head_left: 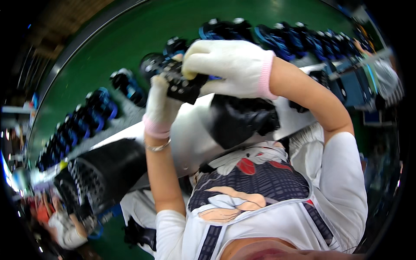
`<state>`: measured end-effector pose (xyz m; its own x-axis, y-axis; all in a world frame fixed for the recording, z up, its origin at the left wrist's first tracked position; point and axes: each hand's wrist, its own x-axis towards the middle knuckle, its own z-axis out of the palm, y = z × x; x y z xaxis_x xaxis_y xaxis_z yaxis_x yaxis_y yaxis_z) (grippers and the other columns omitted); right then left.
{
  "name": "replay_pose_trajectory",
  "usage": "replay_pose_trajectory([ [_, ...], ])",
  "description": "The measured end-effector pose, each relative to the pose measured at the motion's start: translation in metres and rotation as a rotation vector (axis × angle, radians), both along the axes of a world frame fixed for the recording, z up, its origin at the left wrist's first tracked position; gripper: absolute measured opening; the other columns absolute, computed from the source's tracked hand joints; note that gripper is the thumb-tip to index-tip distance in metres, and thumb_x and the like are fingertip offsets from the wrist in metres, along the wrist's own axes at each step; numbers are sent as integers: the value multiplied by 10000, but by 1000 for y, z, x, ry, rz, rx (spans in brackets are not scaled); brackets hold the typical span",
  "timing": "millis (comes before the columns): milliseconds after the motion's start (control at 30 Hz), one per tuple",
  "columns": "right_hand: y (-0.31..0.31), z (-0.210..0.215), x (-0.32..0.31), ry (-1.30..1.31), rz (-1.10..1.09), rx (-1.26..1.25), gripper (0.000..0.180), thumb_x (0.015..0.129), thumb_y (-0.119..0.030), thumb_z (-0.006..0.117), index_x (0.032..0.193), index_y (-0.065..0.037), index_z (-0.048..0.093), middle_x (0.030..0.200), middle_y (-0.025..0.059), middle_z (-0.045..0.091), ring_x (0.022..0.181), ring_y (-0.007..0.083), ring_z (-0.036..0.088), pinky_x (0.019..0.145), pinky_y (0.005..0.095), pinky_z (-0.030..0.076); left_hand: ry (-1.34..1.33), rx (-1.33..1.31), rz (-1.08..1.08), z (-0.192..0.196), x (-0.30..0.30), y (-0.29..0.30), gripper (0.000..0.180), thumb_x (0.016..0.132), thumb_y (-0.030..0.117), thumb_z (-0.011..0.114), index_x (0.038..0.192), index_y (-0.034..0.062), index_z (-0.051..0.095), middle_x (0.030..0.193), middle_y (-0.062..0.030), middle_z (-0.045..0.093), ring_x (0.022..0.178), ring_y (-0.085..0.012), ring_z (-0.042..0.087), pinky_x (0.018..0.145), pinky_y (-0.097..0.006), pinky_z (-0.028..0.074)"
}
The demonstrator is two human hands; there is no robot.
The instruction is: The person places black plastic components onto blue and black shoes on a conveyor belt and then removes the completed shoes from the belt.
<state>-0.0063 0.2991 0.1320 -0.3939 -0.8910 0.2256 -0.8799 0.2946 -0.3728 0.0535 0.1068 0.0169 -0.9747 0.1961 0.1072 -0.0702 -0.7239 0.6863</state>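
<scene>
One black, shoe-like piece dotted with pale spots (184,86) is held up between both hands, above the far side of a shiny silver metal desk (188,130); motion blur hides its exact form. The left hand (162,102), in a white knitted glove with a pink cuff, has its fingers bent closed on the piece's near left edge, partly out of sight. The right hand (232,67), gloved alike, curls its fingers closed over the piece from the right. A silver bangle (158,146) circles the left wrist.

Beyond, a lone black-and-blue shoe (129,88) stands left of the hands. A row of black-and-blue shoes (93,109) runs off to the near left, and more dark blue-trimmed shoes (277,41) line the far right, all along a broad green surface (147,32). Crumpled black sheeting (242,119) drapes the desk; a black, perforated-ended roll-like form (115,167) lies to its left.
</scene>
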Motion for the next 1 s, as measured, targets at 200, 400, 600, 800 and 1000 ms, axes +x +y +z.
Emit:
replay_pose_trajectory([
  [200, -45, -11, 0, -279, -157, 140, 407, 779, -287, 645, 1050, 12, 593, 928, 183, 631, 856, 313, 629, 768, 364, 505, 13, -79, 304, -10, 18, -21, 561, 922, 452, 556, 1292, 41, 466, 1230, -73, 561, 1140, -202, 547, 990, -364, 446],
  [400, -67, -18, -8, -308, -227, 485, 422, 800, -359, 644, 1001, 10, 608, 807, 184, 639, 755, 317, 629, 692, 372, 502, 18, -35, 439, -26, 19, -11, 465, 923, 362, 593, 1224, 26, 484, 1159, -79, 582, 1093, -203, 568, 971, -378, 461],
  [600, -74, -22, -10, -249, -249, 408, 349, 819, -358, 604, 816, -9, 585, 674, 171, 611, 634, 313, 622, 593, 364, 494, -47, 127, 403, -37, 17, -7, 392, 948, 252, 570, 1246, 31, 442, 1168, -86, 567, 1055, -196, 580, 876, -391, 524],
  [800, -85, -35, -15, -344, -261, 443, 441, 810, -426, 523, 835, 0, 632, 715, 193, 637, 684, 330, 637, 652, 363, 516, -199, 168, 362, -50, 14, -9, 420, 948, 320, 561, 1235, 33, 455, 1145, -83, 580, 1022, -191, 597, 818, -371, 549],
  [1000, -90, -55, -26, -362, -269, 499, 414, 822, -415, 531, 856, -18, 645, 763, 194, 645, 723, 323, 640, 673, 363, 515, -363, 59, 241, -53, 16, -20, 390, 936, 330, 579, 1147, 5, 534, 1057, -109, 614, 925, -200, 634, 780, -356, 551],
])
